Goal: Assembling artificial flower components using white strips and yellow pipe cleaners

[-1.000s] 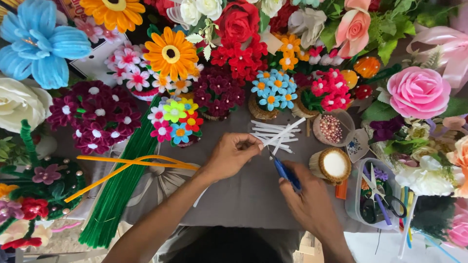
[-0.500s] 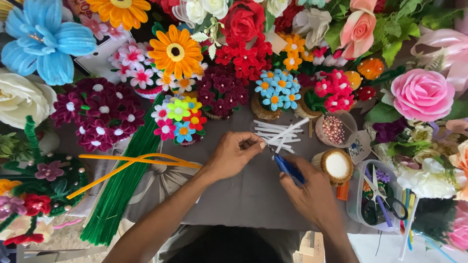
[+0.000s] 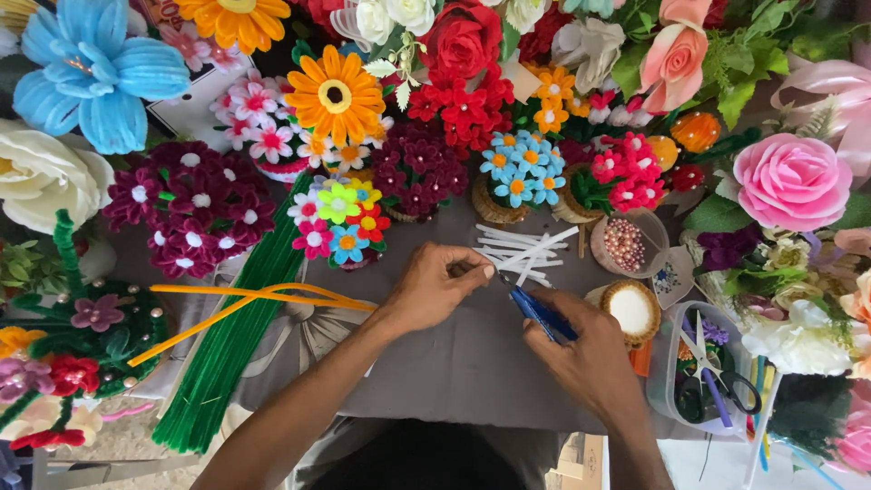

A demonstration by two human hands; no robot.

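Just below the pile of white pipe-cleaner pieces (image 3: 526, 249), the left hand (image 3: 435, 289) pinches a white piece whose long axis slants up-right toward that pile, while the right hand (image 3: 594, 358), lower right, grips blue-handled pliers (image 3: 537, 311) pointing up-left at the pinch.

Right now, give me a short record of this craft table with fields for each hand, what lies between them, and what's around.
left hand: pinches the end of a white pipe cleaner
right hand: grips blue-handled pliers, tip toward the left fingers
white pile: loose pieces just beyond the hands
left side: green pipe cleaner bundle, orange pipe cleaners across it
right side: bowl of pink beads, clear tub with scissors
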